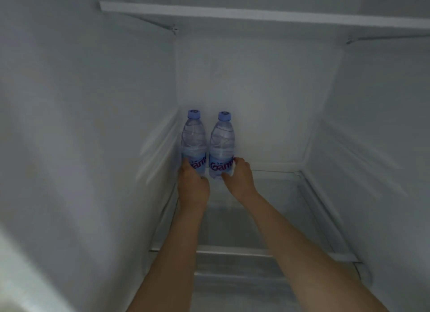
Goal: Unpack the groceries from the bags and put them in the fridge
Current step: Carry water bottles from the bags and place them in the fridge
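Note:
Two clear water bottles with blue caps and blue labels stand upright side by side at the back left corner of a glass fridge shelf (290, 195). My left hand (192, 186) is wrapped around the base of the left bottle (193, 137). The lower part of the right bottle (222, 144) is gripped by my right hand (239, 176). Both forearms reach in from the bottom of the view. The bottles' bases are hidden behind my fingers.
The white fridge interior surrounds the shelf, with the left wall (93, 125) close beside the left bottle and the back wall (267, 90) just behind both. Another shelf (256, 15) spans overhead. The shelf's front rail (232, 251) crosses under my forearms.

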Demonstrator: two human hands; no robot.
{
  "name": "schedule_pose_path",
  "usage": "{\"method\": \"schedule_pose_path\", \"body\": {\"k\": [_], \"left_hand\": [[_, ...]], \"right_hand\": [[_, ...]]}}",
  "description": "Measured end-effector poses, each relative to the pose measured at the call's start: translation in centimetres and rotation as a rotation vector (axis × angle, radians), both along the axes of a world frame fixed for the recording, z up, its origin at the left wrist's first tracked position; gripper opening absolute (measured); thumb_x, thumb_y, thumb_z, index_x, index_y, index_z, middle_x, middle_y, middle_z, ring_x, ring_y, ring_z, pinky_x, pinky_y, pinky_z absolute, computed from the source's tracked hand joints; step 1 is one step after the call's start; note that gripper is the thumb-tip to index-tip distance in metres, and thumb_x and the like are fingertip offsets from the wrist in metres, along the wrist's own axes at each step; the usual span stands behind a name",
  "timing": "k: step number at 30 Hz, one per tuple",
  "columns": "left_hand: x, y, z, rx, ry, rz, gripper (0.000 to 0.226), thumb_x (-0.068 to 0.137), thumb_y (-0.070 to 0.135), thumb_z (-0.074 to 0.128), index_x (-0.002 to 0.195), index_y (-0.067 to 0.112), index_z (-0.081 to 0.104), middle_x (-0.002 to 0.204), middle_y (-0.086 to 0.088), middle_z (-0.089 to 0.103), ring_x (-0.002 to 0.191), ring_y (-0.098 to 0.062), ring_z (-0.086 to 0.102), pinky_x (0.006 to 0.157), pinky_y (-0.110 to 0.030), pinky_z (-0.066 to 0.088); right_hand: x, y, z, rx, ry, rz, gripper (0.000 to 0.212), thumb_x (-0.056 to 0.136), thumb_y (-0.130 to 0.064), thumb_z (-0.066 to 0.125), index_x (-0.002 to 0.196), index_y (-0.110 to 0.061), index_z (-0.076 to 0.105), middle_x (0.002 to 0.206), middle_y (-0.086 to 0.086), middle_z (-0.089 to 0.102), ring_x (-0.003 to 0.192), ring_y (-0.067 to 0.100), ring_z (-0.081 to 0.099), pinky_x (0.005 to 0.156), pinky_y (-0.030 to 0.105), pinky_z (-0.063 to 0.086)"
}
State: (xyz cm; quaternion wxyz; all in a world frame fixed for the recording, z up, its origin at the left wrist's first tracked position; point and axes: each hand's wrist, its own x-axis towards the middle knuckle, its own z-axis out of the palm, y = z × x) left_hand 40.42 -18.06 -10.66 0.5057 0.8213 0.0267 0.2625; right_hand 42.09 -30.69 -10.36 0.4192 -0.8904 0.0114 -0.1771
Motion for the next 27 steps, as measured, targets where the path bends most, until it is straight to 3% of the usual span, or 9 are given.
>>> {"method": "schedule_pose_path", "body": {"k": [2, 5, 7, 10, 13, 16, 19, 27], "left_hand": [[-2.5, -0.4, 0.2, -0.001, 0.011, -0.03, 0.042, 0.08, -0.013, 0.053, 0.12, -0.002, 0.057, 0.116, -0.019, 0.063, 0.106, -0.03, 0.06, 0.08, -0.017, 0.038], [-6.9, -0.8, 0.3, -0.068, -0.028, -0.083, 0.033, 0.088, -0.005, 0.055, 0.119, 0.003, 0.059, 0.112, -0.01, 0.067, 0.1, -0.024, 0.062, 0.086, -0.027, 0.045], [-10.2, -0.9, 0.4, -0.113, -0.06, -0.129, 0.028, 0.09, -0.003, 0.055, 0.117, 0.004, 0.06, 0.102, -0.005, 0.068, 0.09, -0.02, 0.064, 0.081, -0.026, 0.05], [-15.2, -0.6, 0.3, -0.131, -0.064, -0.229, 0.026, 0.09, -0.003, 0.055, 0.113, 0.006, 0.06, 0.093, 0.0, 0.068, 0.082, -0.015, 0.063, 0.072, -0.015, 0.047], [-20.3, 0.5, -0.7, -0.084, -0.029, -0.357, 0.025, 0.092, 0.006, 0.056, 0.115, 0.014, 0.061, 0.094, 0.0, 0.07, 0.086, -0.017, 0.066, 0.077, -0.025, 0.051], [-25.7, 2.1, -2.7, 0.015, 0.003, -0.438, 0.023, 0.093, 0.013, 0.057, 0.115, 0.018, 0.063, 0.095, 0.004, 0.07, 0.086, -0.015, 0.066, 0.076, -0.022, 0.049], [-31.1, 3.4, -4.7, 0.091, -0.009, -0.538, 0.024, 0.09, 0.01, 0.06, 0.112, 0.018, 0.063, 0.089, 0.007, 0.071, 0.082, -0.013, 0.067, 0.074, -0.027, 0.053], [-45.4, 4.1, -10.3, 0.225, 0.149, -0.916, 0.024, 0.092, 0.012, 0.059, 0.112, 0.027, 0.061, 0.087, 0.013, 0.067, 0.085, -0.003, 0.064, 0.079, -0.026, 0.055]], "right_hand": [[-2.4, -0.3, 0.5, 0.005, -0.011, -0.022, 0.045, 0.089, -0.006, 0.06, 0.129, 0.007, 0.045, 0.125, 0.023, 0.05, 0.118, 0.036, 0.048, 0.094, 0.03, 0.036], [-7.0, -0.7, 1.2, 0.004, -0.04, -0.034, 0.047, 0.091, -0.009, 0.057, 0.134, 0.001, 0.043, 0.125, 0.019, 0.054, 0.114, 0.03, 0.053, 0.097, 0.029, 0.039], [-10.8, -0.8, 1.2, -0.058, -0.097, -0.051, 0.044, 0.09, -0.009, 0.057, 0.133, -0.002, 0.046, 0.12, 0.016, 0.059, 0.111, 0.026, 0.056, 0.095, 0.028, 0.04], [-17.5, -0.5, 0.7, -0.067, -0.173, -0.128, 0.041, 0.088, -0.007, 0.058, 0.128, -0.006, 0.052, 0.115, 0.011, 0.062, 0.107, 0.022, 0.058, 0.089, 0.022, 0.04], [-24.6, 0.2, -0.7, -0.058, -0.216, -0.224, 0.032, 0.088, -0.01, 0.059, 0.12, -0.006, 0.058, 0.111, 0.009, 0.064, 0.103, 0.021, 0.061, 0.085, 0.016, 0.037], [-31.8, 1.2, -3.1, -0.068, -0.278, -0.297, 0.03, 0.087, -0.02, 0.054, 0.111, -0.002, 0.062, 0.102, 0.01, 0.068, 0.096, 0.026, 0.065, 0.085, 0.026, 0.046], [-38.7, 2.5, -6.0, -0.024, -0.236, -0.364, 0.028, 0.09, -0.016, 0.058, 0.114, -0.005, 0.061, 0.106, 0.008, 0.067, 0.098, 0.018, 0.065, 0.086, 0.032, 0.051], [-57.7, 5.8, -11.5, 0.022, -0.035, -0.559, 0.029, 0.092, -0.015, 0.059, 0.121, -0.01, 0.056, 0.109, 0.0, 0.066, 0.101, 0.008, 0.061, 0.091, 0.019, 0.046]]}}
